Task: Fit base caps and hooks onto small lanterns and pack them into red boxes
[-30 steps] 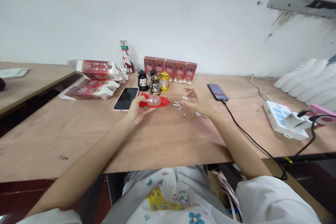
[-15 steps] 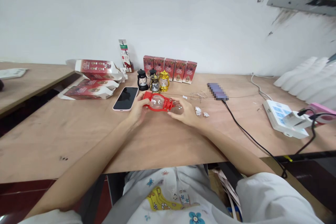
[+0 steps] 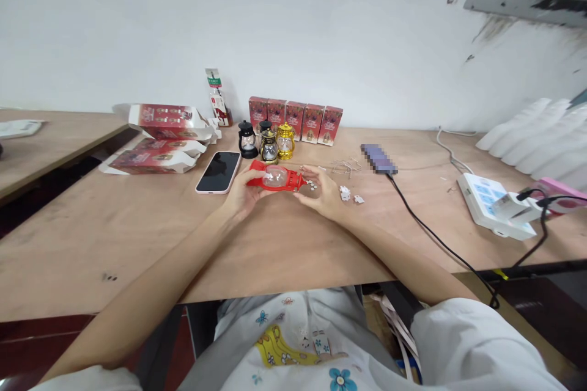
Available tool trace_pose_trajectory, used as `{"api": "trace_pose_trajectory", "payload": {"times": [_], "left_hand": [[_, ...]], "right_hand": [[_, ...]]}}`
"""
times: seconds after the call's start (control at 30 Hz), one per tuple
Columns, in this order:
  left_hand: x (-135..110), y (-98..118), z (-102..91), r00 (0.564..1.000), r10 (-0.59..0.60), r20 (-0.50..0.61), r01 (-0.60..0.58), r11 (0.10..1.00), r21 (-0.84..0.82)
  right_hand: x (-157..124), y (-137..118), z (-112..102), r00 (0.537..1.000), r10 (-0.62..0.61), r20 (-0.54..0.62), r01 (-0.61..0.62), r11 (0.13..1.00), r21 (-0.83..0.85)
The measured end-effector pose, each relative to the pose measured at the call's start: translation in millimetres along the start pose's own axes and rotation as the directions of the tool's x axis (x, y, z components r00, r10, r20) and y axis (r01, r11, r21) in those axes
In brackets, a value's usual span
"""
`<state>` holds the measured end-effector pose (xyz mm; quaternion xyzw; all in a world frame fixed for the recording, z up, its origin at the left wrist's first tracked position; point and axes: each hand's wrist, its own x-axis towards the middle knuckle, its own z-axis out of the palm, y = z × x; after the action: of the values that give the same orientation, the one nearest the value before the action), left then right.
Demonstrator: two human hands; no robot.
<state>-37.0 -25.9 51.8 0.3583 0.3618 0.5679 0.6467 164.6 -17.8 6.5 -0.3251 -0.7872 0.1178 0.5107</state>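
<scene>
A small red toy lantern with a clear globe lies on its side in the air just above the table, its base to the left. My left hand is closed around the base, thumb on top. At the other end, the thumb and fingers of my right hand curve round the lantern's top and touch it. Small silvery round pieces lie beside the right fingers. White small parts rest to the right of that hand.
Behind my hands stand black lanterns and a gold lantern, before a row of red boxes. A phone lies left, near opened cartons. Thin wires, a blurred device and a power strip are right.
The red lantern has rolled slightly about its long axis, so its side frame shows differently. My right fingers have closed in a little at its top. The view has shifted slightly.
</scene>
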Motion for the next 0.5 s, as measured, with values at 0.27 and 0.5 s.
{"api": "trace_pose_trajectory", "payload": {"times": [0.27,0.5], "left_hand": [[-2.8,1.6,2.5,0.999,0.037,-0.023,-0.037,0.999,0.005],[-1.8,-1.7,3.0,0.993,0.116,-0.032,-0.116,0.993,0.01]], "right_hand": [[-0.6,-3.9,-1.2,0.999,0.001,0.035,0.001,0.999,-0.038],[0.0,-3.0,-2.2,0.998,0.013,0.058,-0.01,0.998,-0.063]]}}
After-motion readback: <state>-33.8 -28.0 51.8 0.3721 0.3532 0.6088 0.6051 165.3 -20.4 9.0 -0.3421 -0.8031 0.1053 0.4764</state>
